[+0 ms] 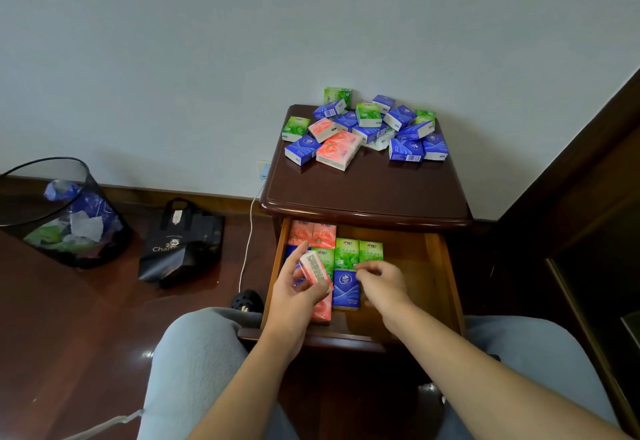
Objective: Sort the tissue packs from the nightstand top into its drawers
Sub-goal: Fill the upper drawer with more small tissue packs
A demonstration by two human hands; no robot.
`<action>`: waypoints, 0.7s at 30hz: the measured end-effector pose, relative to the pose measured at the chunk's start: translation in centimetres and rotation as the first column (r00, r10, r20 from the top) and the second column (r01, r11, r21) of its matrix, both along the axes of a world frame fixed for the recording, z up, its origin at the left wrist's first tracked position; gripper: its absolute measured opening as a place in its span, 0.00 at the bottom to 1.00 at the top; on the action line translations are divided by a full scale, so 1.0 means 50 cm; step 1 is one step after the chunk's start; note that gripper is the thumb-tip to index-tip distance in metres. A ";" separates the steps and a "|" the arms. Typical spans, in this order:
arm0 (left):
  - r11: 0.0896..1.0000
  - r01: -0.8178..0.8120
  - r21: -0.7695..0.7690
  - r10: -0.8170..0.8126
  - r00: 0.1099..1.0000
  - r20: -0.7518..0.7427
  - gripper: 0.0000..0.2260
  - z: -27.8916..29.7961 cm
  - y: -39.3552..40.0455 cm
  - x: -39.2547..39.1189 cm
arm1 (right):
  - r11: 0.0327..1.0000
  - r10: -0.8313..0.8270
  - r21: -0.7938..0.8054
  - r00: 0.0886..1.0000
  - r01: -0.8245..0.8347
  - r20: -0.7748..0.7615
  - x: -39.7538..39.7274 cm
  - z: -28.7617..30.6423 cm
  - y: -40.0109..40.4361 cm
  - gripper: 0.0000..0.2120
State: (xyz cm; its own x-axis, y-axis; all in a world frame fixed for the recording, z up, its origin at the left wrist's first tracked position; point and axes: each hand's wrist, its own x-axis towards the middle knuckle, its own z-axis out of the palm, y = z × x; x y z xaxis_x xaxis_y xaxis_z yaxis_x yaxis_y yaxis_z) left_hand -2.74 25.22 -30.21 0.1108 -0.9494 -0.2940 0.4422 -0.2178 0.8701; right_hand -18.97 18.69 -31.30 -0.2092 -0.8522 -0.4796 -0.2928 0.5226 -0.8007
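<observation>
A dark wooden nightstand [363, 190] carries a heap of several blue, green and pink tissue packs [367, 127] at its back. Its top drawer [438, 266] is pulled out and holds several packs laid flat: pink ones at the back left, green ones [358, 250] in the middle, a blue one [345, 289] in front. My left hand [294, 294] grips a pink pack [315, 268] tilted on edge over the drawer's left side. My right hand [381, 282] reaches into the drawer with curled fingers touching the near edge of a green pack beside the blue one.
A black mesh waste bin [65, 211] with wrappers stands at the left on the wooden floor. A black tote bag [180, 245] lies near it. A white cable [247, 249] hangs beside the nightstand. My grey-clad knees flank the drawer. Dark furniture [588, 231] borders the right.
</observation>
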 end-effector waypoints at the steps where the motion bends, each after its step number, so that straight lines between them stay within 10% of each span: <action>1: 1.000 0.014 -0.005 -0.014 0.999 0.046 0.32 0.006 0.002 -0.002 | 0.998 0.055 -0.030 0.996 -0.053 0.072 -0.003 0.017 0.003 0.04; 7: 0.986 0.075 -0.150 -0.003 0.902 0.431 0.28 0.046 0.002 -0.042 | 0.961 0.271 -0.057 0.878 -0.271 0.395 -0.015 0.102 0.022 0.14; 21: 0.995 0.090 0.047 -0.097 0.702 0.705 0.20 0.024 0.003 -0.095 | 0.962 0.224 0.035 0.861 -0.269 0.457 -0.088 0.081 0.064 0.16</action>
